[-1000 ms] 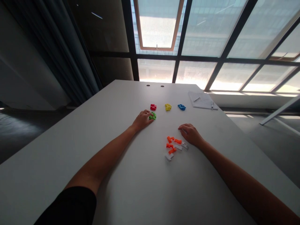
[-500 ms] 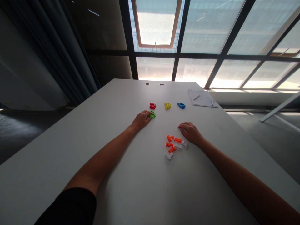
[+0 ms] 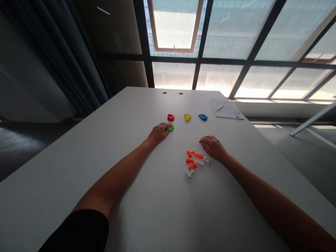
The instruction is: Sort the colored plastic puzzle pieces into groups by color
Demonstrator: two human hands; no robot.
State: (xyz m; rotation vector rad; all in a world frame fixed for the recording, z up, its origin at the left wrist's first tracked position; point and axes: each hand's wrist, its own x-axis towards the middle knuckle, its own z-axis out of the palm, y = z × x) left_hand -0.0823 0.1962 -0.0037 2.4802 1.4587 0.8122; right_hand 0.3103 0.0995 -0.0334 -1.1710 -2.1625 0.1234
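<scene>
My left hand (image 3: 158,133) lies on the grey table (image 3: 78,168) with its fingers curled over a green plastic piece (image 3: 171,128). Just beyond that piece stand a red piece (image 3: 170,117), a yellow piece (image 3: 187,117) and a blue piece (image 3: 203,117) in a row. My right hand (image 3: 214,147) rests palm down, fingers bent and pressed together, right of a small heap of orange pieces (image 3: 192,158) and white pieces (image 3: 199,163). Whether anything lies under its fingers is hidden.
A paper pad (image 3: 226,110) with a pen (image 3: 237,114) lies at the table's far right. Two cable holes (image 3: 172,93) sit near the far edge. Large windows rise behind the table, and a dark curtain hangs at the left.
Both hands stay where they were. The view has tilted slightly, so everything sits a few pixels higher in the picture.
</scene>
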